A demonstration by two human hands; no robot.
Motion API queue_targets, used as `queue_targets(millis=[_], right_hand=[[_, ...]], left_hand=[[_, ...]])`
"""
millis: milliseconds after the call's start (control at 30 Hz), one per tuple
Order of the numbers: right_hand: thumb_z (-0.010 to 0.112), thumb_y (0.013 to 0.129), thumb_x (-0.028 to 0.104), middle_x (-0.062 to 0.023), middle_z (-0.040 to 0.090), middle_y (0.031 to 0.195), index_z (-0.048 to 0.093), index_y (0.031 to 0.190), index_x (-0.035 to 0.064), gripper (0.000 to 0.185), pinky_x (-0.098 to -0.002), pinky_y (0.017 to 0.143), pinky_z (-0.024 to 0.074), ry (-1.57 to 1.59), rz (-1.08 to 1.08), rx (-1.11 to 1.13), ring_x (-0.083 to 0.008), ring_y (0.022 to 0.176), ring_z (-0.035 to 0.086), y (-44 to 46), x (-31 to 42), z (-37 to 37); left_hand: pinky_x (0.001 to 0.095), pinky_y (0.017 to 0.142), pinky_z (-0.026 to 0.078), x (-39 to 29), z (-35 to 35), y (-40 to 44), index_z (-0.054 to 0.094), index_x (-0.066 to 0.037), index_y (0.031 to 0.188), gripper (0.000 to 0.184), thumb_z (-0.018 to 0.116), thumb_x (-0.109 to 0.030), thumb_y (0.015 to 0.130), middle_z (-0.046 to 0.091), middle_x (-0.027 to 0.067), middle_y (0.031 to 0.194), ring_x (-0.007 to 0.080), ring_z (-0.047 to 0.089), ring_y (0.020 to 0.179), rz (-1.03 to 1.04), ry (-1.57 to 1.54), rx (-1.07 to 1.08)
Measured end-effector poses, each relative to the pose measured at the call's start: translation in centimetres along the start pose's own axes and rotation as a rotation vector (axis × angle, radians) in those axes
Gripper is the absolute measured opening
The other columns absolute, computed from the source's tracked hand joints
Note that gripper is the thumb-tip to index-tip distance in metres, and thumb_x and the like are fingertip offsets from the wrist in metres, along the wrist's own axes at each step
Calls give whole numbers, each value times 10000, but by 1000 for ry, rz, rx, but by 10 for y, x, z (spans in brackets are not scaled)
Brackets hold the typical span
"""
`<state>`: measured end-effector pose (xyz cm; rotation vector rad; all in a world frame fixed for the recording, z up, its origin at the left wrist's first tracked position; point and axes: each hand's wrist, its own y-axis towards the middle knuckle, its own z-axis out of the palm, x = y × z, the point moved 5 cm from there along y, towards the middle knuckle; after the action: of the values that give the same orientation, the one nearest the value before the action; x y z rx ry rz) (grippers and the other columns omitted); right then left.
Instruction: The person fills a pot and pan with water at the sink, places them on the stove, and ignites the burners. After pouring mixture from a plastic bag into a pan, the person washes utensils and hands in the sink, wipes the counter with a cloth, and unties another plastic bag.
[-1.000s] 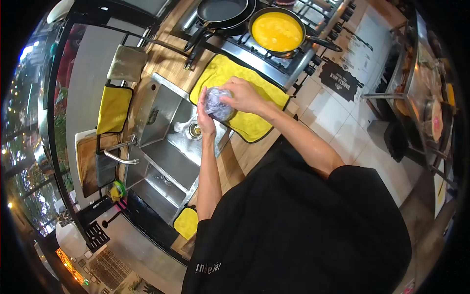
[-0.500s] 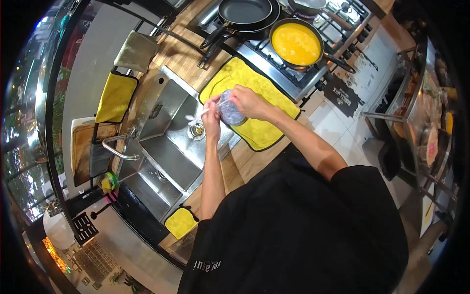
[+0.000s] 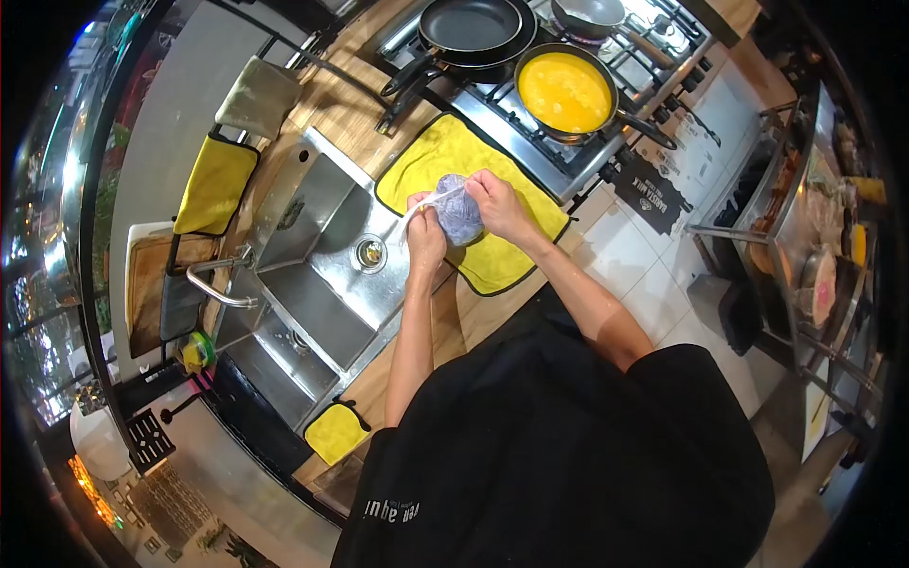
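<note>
A clear plastic bag with bluish-purple contents [image 3: 459, 220] is between my hands, over a yellow cloth with dark edging [image 3: 507, 260]. What fills the bag cannot be made out. My left hand [image 3: 426, 235] is closed on the whitish twisted end of the bag, at the sink side. On the stove side, my right hand [image 3: 502, 206] pinches the same whitish strip, which runs stretched across the bag's top between both hands.
To the left is a steel double sink [image 3: 317, 284] with a curved faucet [image 3: 222, 289]. Ahead on the stove [image 3: 492, 109] stand a pan of yellow liquid [image 3: 565, 92] and stacked black pans [image 3: 471, 24]. A small yellow cloth [image 3: 336, 433] lies on the near counter.
My hands have moved slightly apart, and the whitish strip now stretches between them. The bag's rounded body shows more plainly. The whole view has shifted a little.
</note>
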<state>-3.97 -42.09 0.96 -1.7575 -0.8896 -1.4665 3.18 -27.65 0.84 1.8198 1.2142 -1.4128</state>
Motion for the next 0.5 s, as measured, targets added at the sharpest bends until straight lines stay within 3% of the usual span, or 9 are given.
queue_targets(millis=[100, 267, 367, 400, 467, 500], right_hand=[[559, 915, 187, -112, 609, 726, 570, 854, -3, 200, -327, 613, 455, 67, 82, -81, -195, 660, 567, -3, -23, -3], [540, 927, 208, -67, 596, 728, 582, 896, -7, 222, -311, 625, 456, 400, 114, -63, -141, 676, 550, 10, -71, 2], [579, 904, 220, -81, 599, 795, 583, 911, -1, 221, -303, 659, 458, 211, 189, 12, -155, 726, 561, 12, -48, -7], [579, 904, 220, -81, 599, 795, 583, 911, -1, 221, -303, 659, 458, 210, 188, 6, -155, 726, 561, 11, -37, -12], [643, 856, 229, -106, 605, 885, 605, 967, -1, 259, -312, 714, 470, 43, -66, 20, -196, 798, 583, 2, -4, -16], [643, 856, 229, -106, 605, 885, 605, 967, -1, 259, -312, 714, 470, 41, -70, 24, -196, 798, 583, -4, 5, -19]], left_hand=[[278, 703, 400, 3, 4, 1, 500, -8, 1012, 121, 417, -83, 965, 499, 30, 833, 118, 450, 745, 8, -20, -136], [243, 688, 378, 7, 5, 11, 523, -30, 1020, 125, 435, -109, 981, 485, -19, 830, 77, 424, 740, -134, -57, -72], [229, 714, 375, 5, 4, 12, 535, -27, 1045, 139, 434, -93, 977, 504, -11, 858, 81, 431, 757, -140, -160, -8], [227, 736, 378, 7, 2, 11, 546, -17, 1044, 146, 433, -70, 969, 513, -6, 878, 83, 437, 772, -128, -51, -26], [236, 704, 383, 8, 5, 6, 550, -6, 1029, 149, 427, -57, 961, 520, -10, 865, 81, 438, 752, -110, -163, -42], [244, 672, 387, 7, 6, 3, 555, 5, 1014, 154, 422, -43, 953, 526, -14, 852, 79, 439, 731, -93, -275, -66]])
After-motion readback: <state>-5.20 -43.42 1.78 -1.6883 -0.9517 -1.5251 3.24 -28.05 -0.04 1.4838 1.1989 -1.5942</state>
